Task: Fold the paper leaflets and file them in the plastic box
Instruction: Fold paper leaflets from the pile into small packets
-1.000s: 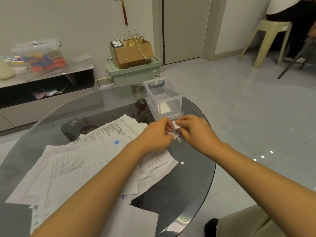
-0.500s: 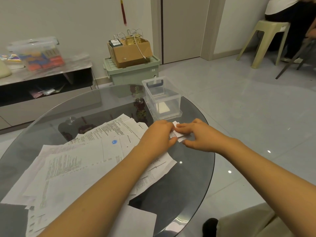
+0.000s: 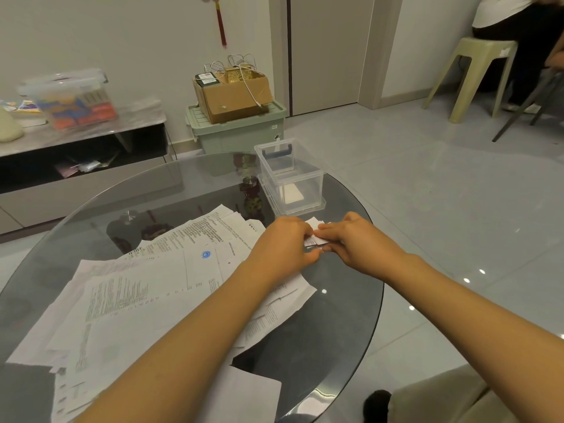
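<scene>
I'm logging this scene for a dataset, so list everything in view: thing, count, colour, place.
folded leaflet: one, white, pinched between both hands near the table's far edge
loose leaflets: a pile, count unclear, white, spread on the table's left half
plastic box: one, clear, far side of the table, one folded white paper inside
glass table: one, round, dark
cardboard box: one, brown, on a green bin
lidded tub: one, clear, on the low shelf
stool: one, beige, far right, a person seated
left hand: grips the folded leaflet
right hand: pinches the same leaflet
</scene>
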